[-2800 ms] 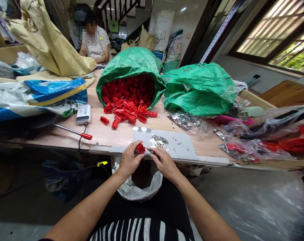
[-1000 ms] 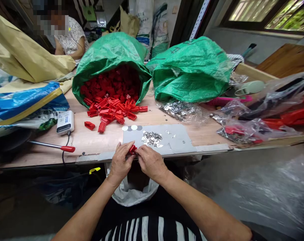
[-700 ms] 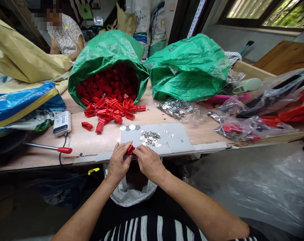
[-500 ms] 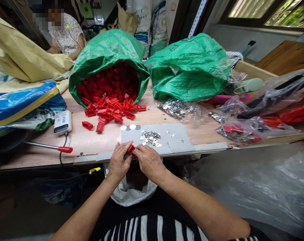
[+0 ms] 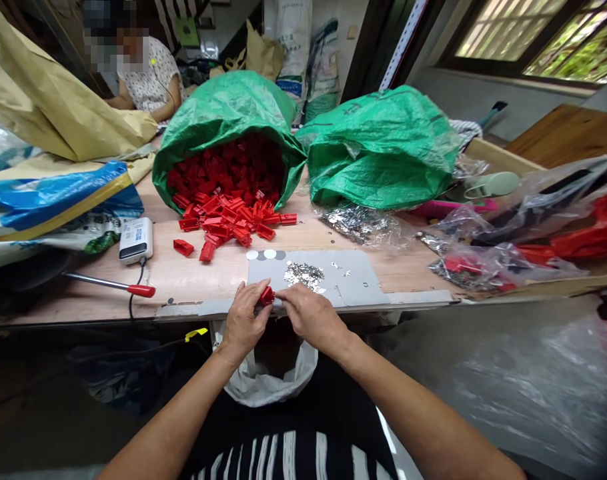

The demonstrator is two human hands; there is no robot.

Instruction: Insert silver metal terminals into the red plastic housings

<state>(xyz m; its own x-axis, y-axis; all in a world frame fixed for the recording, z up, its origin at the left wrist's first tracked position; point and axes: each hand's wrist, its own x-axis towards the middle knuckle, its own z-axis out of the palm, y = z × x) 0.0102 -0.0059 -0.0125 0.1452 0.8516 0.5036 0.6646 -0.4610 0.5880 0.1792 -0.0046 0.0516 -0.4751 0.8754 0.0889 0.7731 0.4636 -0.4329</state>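
Note:
My left hand (image 5: 246, 319) is closed around a small red plastic housing (image 5: 267, 296) at the table's front edge. Just right of it, my right hand (image 5: 311, 316) pinches something tiny at the housing's side; a small dark tip shows, too small to name. Behind my hands, a pile of small metal pieces (image 5: 304, 275) lies on a grey mat (image 5: 361, 267), with a few loose ones to its right. More red housings (image 5: 223, 223) spill from the mouth of a green sack (image 5: 238, 100). Below my hands hangs an open white bag (image 5: 271, 390).
A second green sack (image 5: 383, 147) lies at right, beside clear bags of metal parts (image 5: 358, 223). On the left are a white power bank (image 5: 136, 240) with a cable and a red-handled tool (image 5: 141, 291). Another person (image 5: 153, 80) sits behind at upper left.
My right hand has drawn slightly away to the right from the red housing. The left hand keeps its hold on it. The whole view has shifted a little.

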